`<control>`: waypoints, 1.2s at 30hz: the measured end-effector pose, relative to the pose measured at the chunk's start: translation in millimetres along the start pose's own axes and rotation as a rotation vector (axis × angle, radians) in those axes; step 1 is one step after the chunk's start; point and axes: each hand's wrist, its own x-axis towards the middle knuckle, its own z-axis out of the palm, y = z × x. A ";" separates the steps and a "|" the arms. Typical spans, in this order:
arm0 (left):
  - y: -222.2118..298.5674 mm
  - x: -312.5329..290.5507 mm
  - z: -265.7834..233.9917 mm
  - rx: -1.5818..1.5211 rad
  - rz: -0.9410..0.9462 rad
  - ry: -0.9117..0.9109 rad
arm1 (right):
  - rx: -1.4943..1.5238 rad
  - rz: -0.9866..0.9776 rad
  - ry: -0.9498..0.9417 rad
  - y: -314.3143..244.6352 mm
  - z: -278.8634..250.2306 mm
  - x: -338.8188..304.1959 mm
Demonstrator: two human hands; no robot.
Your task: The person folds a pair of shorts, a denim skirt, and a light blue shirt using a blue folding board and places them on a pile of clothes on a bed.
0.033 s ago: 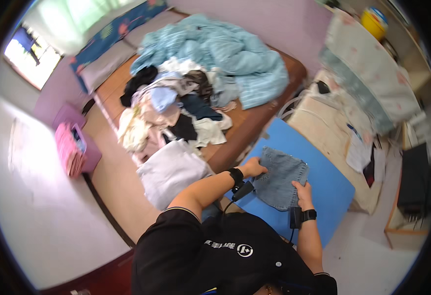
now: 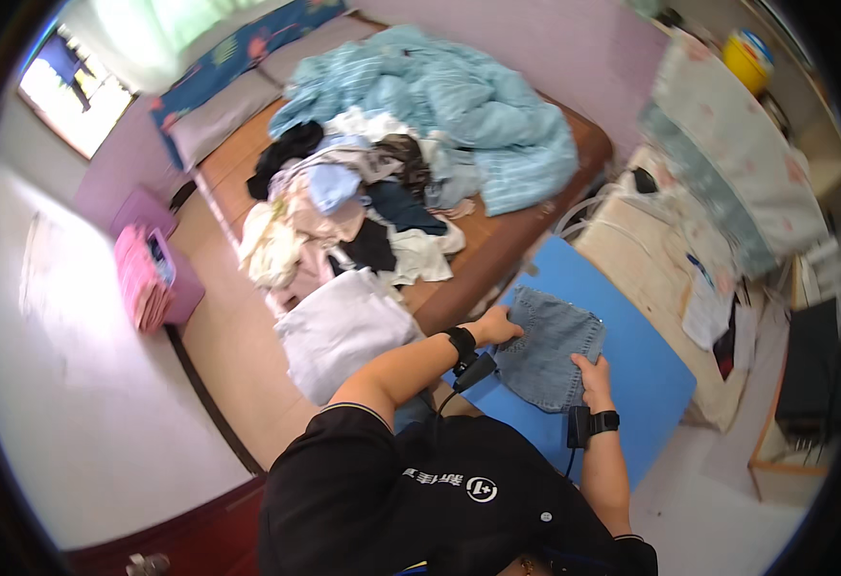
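Note:
A blue denim garment (image 2: 552,346), folded into a rounded square, lies on the blue tabletop (image 2: 646,384) in front of me. My left hand (image 2: 500,327) is closed on its left edge, the thumb on top. At the lower right edge, my right hand (image 2: 592,381) grips the denim between thumb and fingers; the fingers beneath are partly hidden. Left of the table, close to my left forearm, rests a pile of pale grey-white cloth (image 2: 348,331).
A heap of mixed clothes (image 2: 343,202) and a light-blue quilt (image 2: 439,96) cover much of the bed (image 2: 507,259). A pink storage box (image 2: 182,288) stands by the left wall. A beige padded surface (image 2: 636,235) adjoins the table; a black boxy device (image 2: 809,370) sits at far right.
The head view has shifted slightly, so the room's background sits a little lower and further right. Both hands keep their grip on the denim garment, which has barely moved.

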 end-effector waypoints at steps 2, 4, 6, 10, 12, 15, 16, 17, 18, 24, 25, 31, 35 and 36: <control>-16.5 -16.5 -39.5 -0.063 0.008 0.091 | -0.039 -0.035 -0.103 -17.4 42.3 5.2; -42.5 -35.9 -84.7 -0.118 0.070 0.160 | -0.072 -0.072 -0.196 -34.0 93.4 7.6; -69.7 -70.1 -127.4 -0.215 0.126 0.238 | -0.157 -0.166 -0.399 -45.6 148.5 7.6; -116.8 -160.7 -181.2 -0.393 -0.104 0.498 | -0.234 -0.253 -0.791 -46.4 259.4 -0.2; -139.8 -199.2 -190.0 -0.482 -0.160 0.641 | -0.371 -0.345 -0.859 -31.7 305.9 -0.2; -177.4 -238.4 -196.6 -0.504 -0.187 0.795 | -0.478 -0.432 -0.942 -12.2 364.2 -18.3; -183.7 -245.7 -197.0 -0.513 -0.203 0.842 | -0.509 -0.483 -0.957 -2.0 379.0 -20.4; -197.2 -248.3 -198.1 -0.519 -0.207 0.864 | -0.511 -0.487 -0.980 6.9 392.0 -21.2; -219.3 -251.0 -197.4 -0.483 -0.198 0.936 | -0.603 -0.580 -0.957 18.3 404.7 -24.3; -222.9 -246.4 -193.0 0.305 -0.715 0.931 | -1.134 -0.837 -0.786 52.3 415.0 -21.9; -216.2 -246.6 -193.4 0.306 -0.714 0.925 | -1.136 -0.831 -0.783 47.0 413.6 -27.8; -202.3 -218.9 -188.6 0.752 -0.257 0.751 | -1.104 -1.330 -0.931 58.4 404.7 -36.8; -217.6 -207.3 -171.2 0.814 -0.343 0.615 | -1.281 -1.232 -0.970 81.1 389.7 -26.0; -223.2 -206.8 -166.1 0.812 -0.335 0.620 | -1.323 -1.200 -0.995 86.1 387.0 -24.8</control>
